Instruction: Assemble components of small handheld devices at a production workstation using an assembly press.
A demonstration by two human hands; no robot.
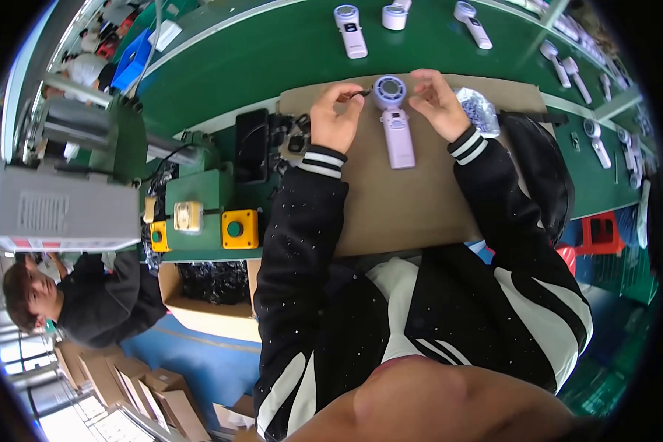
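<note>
Head view: your left hand (334,118) pinches a small black part (362,93) at 9 o'clock of the lilac handheld fan (393,118) on the cardboard-covered counter (405,206); right hand (438,103) loosely curled, empty. Part looks not yet fitted.

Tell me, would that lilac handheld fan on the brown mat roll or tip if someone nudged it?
The fan lies flat on the mat, so it probably slides rather than tips. Its round head might let it rock slightly. It looks like hollow plastic, so likely light and stiff.
</note>
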